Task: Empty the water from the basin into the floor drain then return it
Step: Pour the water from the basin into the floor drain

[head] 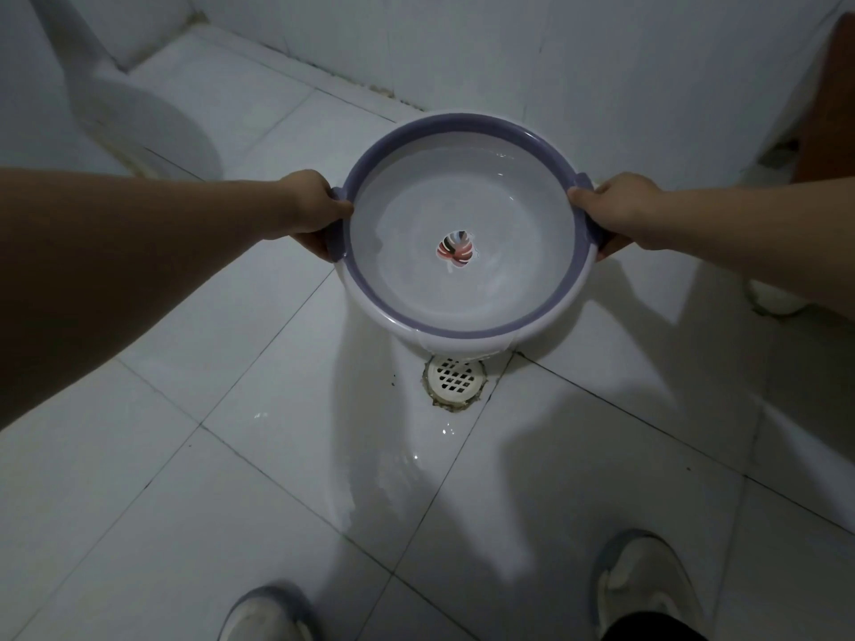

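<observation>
A: Risks first, quick.

B: Both hands carry the basin (462, 233) in the air, its near rim just above and behind the floor drain (455, 378). If it tips too fast, I'd expect water to overshoot the grate onto the floor tiles (231, 478), which already look wet near the shoes (643, 589). Slip hazard, I'd say. A lopsided tilt could also send the pour sideways.

A: Grip?

B: Left hand (311, 210) is closed on the left handle, fingers (340, 206) curled over the rim. Right hand (617, 214) is closed on the right handle, thumb on the purple band. Wet plastic, so either hold could slide once the weight shifts.

A: Basin look?

B: Round, white plastic, purple band around the rim, two side handles. A striped leaf-like decal sits at the bottom centre. It's roughly level, with shallow clear water inside; ripple glints show at the far wall.

A: Surroundings?

B: Toilet (139, 118) far left, tiled wall behind. Dim light.
</observation>
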